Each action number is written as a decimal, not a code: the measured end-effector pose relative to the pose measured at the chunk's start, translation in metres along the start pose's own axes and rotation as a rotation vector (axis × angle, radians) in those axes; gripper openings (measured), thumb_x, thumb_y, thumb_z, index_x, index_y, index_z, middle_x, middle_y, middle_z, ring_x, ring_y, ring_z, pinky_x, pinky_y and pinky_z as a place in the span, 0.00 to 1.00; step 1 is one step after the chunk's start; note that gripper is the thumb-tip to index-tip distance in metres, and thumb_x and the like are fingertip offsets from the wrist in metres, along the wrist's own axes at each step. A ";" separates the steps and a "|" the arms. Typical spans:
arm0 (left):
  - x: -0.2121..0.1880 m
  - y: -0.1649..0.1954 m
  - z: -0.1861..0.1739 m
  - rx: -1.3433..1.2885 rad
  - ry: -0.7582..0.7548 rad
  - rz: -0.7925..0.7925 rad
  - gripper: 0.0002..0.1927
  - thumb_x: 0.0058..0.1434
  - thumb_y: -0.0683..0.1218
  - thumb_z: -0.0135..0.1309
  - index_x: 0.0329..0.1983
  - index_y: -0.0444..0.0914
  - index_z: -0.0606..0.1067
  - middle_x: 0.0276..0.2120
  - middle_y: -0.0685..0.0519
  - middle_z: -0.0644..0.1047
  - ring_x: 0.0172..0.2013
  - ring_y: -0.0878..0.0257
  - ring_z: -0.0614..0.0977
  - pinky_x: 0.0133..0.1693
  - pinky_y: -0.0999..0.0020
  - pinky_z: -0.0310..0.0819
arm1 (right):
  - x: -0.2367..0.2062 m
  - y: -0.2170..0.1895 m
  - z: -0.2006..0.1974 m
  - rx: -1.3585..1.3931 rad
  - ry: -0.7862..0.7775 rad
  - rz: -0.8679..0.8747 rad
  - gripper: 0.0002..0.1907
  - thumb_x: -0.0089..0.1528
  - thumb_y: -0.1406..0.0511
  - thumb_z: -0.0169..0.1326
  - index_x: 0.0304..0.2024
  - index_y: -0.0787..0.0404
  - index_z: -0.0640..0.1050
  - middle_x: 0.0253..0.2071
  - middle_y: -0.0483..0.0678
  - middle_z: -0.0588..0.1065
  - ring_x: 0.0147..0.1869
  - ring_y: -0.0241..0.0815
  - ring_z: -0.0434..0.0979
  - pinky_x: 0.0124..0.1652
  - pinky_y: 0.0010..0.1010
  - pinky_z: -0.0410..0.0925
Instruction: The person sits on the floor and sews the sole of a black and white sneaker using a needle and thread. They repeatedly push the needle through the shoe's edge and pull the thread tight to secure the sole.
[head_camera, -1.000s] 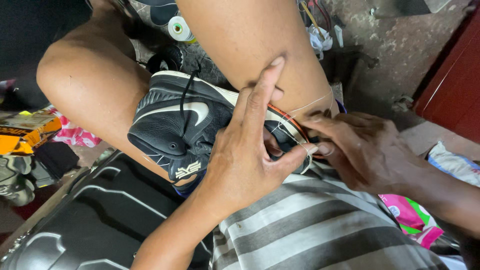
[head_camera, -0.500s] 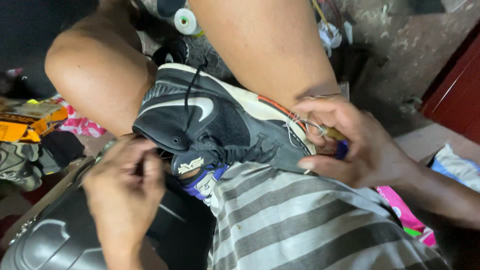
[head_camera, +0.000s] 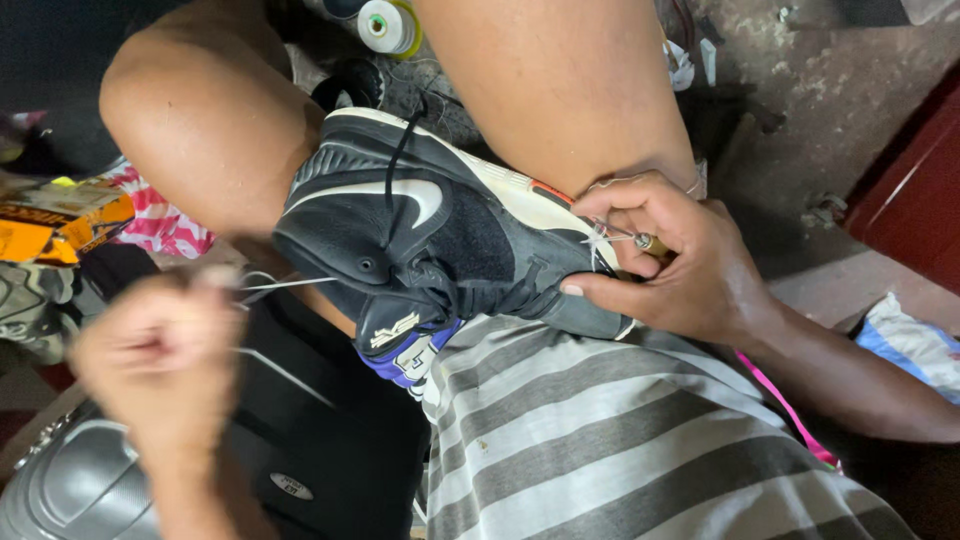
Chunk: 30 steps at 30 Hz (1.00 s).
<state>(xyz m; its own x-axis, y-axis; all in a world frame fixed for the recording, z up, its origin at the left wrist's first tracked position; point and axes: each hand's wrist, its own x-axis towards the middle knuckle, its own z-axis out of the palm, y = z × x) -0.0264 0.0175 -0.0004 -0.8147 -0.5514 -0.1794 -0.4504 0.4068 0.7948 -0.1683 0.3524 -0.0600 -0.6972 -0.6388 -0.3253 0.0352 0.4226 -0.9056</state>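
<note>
A black sneaker (head_camera: 420, 235) with a white side mark and white sole is wedged between my bare knees, toe pointing right. My right hand (head_camera: 680, 265) presses against the shoe's sole edge and grips a stitching awl (head_camera: 640, 240) whose metal tip is at the seam. My left hand (head_camera: 165, 345), blurred by motion, is closed around a pale thread (head_camera: 285, 285) that runs taut from the shoe toward the lower left.
A spool of thread (head_camera: 385, 25) lies on the floor beyond the knees. Colourful packets and cloth (head_camera: 90, 215) lie at the left, a black bag (head_camera: 310, 430) under my left arm, a dark red cabinet (head_camera: 915, 190) at the right, grey striped shorts (head_camera: 620, 440) below.
My left hand left the top of the shoe and pulled away to the lower left, drawing the thread out. The right hand stayed at the sole with the awl.
</note>
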 end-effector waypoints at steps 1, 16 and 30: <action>0.008 -0.008 -0.012 -0.037 0.099 -0.033 0.24 0.70 0.38 0.60 0.21 0.42 0.62 0.21 0.64 0.63 0.24 0.78 0.60 0.30 0.78 0.53 | 0.000 0.002 0.001 0.018 0.007 -0.014 0.28 0.53 0.69 0.71 0.53 0.61 0.74 0.24 0.34 0.65 0.24 0.23 0.58 0.28 0.18 0.58; 0.030 -0.059 -0.033 -0.028 0.103 -0.305 0.16 0.69 0.43 0.59 0.29 0.46 0.65 0.20 0.64 0.66 0.19 0.78 0.64 0.22 0.82 0.54 | -0.002 0.011 0.004 0.079 -0.020 -0.011 0.29 0.52 0.70 0.72 0.53 0.62 0.74 0.18 0.34 0.58 0.24 0.24 0.56 0.30 0.17 0.56; 0.012 0.010 0.046 0.612 -0.475 0.407 0.08 0.52 0.44 0.64 0.23 0.37 0.76 0.23 0.45 0.75 0.27 0.47 0.78 0.30 0.54 0.71 | 0.007 -0.022 -0.013 -0.058 -0.169 0.216 0.33 0.50 0.65 0.70 0.57 0.57 0.74 0.15 0.37 0.58 0.21 0.27 0.61 0.26 0.23 0.61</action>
<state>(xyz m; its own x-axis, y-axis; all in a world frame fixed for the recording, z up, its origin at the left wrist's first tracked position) -0.0574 0.0484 -0.0215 -0.9597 0.0279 -0.2798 -0.0973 0.9006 0.4236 -0.1833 0.3465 -0.0393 -0.5483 -0.6259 -0.5547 0.1257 0.5940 -0.7946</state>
